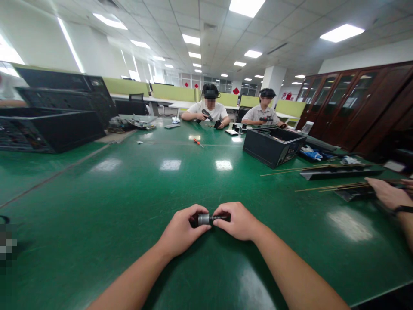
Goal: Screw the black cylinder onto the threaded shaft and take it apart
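Note:
Over the green tabletop (135,215), near its front middle, my two hands meet around a small metal part. The thumb and fingers of my left hand (179,230) are closed on a short silver metal cylinder (204,219), whose left end is hidden in the grip. A thin dark ribbed rod (217,218) lies in line with it on the right, pinched in my right hand (241,221). Fingers cover the rod's far end. Cylinder and rod touch or nearly touch; whether they are joined I cannot tell.
An orange-handled screwdriver (197,141) lies farther back. Dark computer cases stand at left (54,129) and right (272,144). Thin rods (338,187) and black metal channels (342,172) lie right, beside another person's hand (389,193). Two people sit opposite, holding tools.

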The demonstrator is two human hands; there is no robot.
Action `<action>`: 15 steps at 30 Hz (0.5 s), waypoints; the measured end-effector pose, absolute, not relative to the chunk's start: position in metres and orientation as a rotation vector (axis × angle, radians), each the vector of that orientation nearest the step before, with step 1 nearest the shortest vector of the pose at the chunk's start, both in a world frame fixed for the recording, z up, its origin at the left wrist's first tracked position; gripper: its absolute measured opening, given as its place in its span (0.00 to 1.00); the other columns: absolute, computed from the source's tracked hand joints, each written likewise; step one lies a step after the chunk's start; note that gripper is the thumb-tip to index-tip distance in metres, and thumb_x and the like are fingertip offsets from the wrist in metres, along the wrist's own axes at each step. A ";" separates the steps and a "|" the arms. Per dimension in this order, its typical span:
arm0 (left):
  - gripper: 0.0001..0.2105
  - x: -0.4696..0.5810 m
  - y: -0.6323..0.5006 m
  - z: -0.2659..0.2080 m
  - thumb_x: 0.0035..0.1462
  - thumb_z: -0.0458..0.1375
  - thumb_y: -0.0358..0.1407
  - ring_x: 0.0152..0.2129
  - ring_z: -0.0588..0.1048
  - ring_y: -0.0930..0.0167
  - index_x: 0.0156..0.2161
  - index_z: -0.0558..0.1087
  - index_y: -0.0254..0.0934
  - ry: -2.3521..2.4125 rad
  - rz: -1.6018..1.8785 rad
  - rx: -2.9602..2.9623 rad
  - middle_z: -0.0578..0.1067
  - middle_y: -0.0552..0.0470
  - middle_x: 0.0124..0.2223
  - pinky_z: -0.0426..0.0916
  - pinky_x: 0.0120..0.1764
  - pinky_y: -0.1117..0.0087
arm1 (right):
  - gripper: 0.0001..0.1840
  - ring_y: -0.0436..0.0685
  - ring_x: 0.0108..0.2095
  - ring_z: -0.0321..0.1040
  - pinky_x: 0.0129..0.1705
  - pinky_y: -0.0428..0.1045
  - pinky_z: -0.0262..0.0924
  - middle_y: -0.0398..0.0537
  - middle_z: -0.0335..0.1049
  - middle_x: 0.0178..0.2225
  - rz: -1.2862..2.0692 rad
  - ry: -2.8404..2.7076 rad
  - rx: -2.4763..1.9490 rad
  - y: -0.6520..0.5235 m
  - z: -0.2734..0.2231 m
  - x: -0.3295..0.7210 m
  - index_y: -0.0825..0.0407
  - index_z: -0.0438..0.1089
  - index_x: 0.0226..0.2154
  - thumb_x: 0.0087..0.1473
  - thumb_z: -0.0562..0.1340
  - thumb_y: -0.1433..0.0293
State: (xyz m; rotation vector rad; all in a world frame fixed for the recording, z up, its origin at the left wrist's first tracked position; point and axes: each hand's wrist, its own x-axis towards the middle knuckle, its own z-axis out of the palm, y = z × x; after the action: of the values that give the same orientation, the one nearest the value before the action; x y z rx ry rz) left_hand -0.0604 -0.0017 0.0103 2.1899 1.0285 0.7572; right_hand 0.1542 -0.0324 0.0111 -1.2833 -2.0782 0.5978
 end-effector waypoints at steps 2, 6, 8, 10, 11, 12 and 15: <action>0.11 -0.061 -0.002 0.010 0.52 0.63 0.36 0.33 0.75 0.69 0.42 0.74 0.41 1.038 0.764 2.198 0.78 0.55 0.36 0.67 0.37 0.70 | 0.06 0.53 0.33 0.70 0.36 0.46 0.59 0.44 0.76 0.33 0.597 -2.079 -1.287 -0.032 0.011 0.155 0.51 0.77 0.37 0.54 0.65 0.69; 0.11 -0.060 -0.001 0.011 0.52 0.63 0.37 0.32 0.75 0.69 0.42 0.74 0.41 1.045 0.780 2.209 0.79 0.54 0.36 0.68 0.37 0.69 | 0.06 0.53 0.33 0.71 0.36 0.47 0.59 0.44 0.76 0.33 0.592 -2.074 -1.292 -0.032 0.012 0.155 0.50 0.77 0.36 0.54 0.65 0.69; 0.11 -0.060 -0.002 0.011 0.52 0.63 0.37 0.32 0.76 0.69 0.42 0.75 0.41 1.043 0.787 2.205 0.79 0.55 0.36 0.68 0.37 0.70 | 0.06 0.53 0.33 0.71 0.36 0.47 0.59 0.44 0.76 0.33 0.592 -2.074 -1.289 -0.032 0.014 0.155 0.50 0.77 0.36 0.54 0.65 0.69; 0.11 -0.060 -0.002 0.011 0.52 0.64 0.37 0.32 0.75 0.69 0.42 0.75 0.41 1.048 0.790 2.200 0.79 0.55 0.35 0.68 0.37 0.70 | 0.06 0.52 0.33 0.71 0.37 0.46 0.59 0.44 0.76 0.33 0.597 -2.075 -1.287 -0.033 0.015 0.155 0.51 0.77 0.36 0.55 0.65 0.69; 0.11 -0.060 -0.002 0.011 0.51 0.64 0.36 0.32 0.75 0.69 0.42 0.75 0.41 1.051 0.790 2.199 0.79 0.55 0.35 0.68 0.37 0.70 | 0.06 0.52 0.33 0.71 0.37 0.46 0.59 0.44 0.76 0.33 0.597 -2.073 -1.288 -0.033 0.015 0.155 0.51 0.77 0.36 0.55 0.65 0.69; 0.11 -0.060 -0.002 0.011 0.51 0.64 0.36 0.32 0.75 0.69 0.42 0.75 0.41 1.055 0.789 2.197 0.79 0.55 0.35 0.67 0.37 0.70 | 0.06 0.52 0.33 0.70 0.37 0.46 0.59 0.44 0.76 0.32 0.597 -2.072 -1.290 -0.033 0.015 0.155 0.51 0.77 0.36 0.55 0.65 0.69; 0.11 -0.060 -0.003 0.011 0.51 0.64 0.36 0.31 0.75 0.70 0.42 0.75 0.41 1.067 0.788 2.187 0.78 0.56 0.35 0.67 0.36 0.70 | 0.06 0.52 0.33 0.70 0.36 0.46 0.59 0.44 0.76 0.32 0.597 -2.064 -1.296 -0.033 0.013 0.156 0.51 0.77 0.36 0.54 0.65 0.69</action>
State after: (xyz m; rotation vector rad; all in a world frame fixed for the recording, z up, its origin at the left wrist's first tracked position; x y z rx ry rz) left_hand -0.0599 -0.0029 0.0113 2.1868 1.0666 0.7883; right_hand 0.1558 -0.0331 0.0130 -1.2962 -2.0640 0.5974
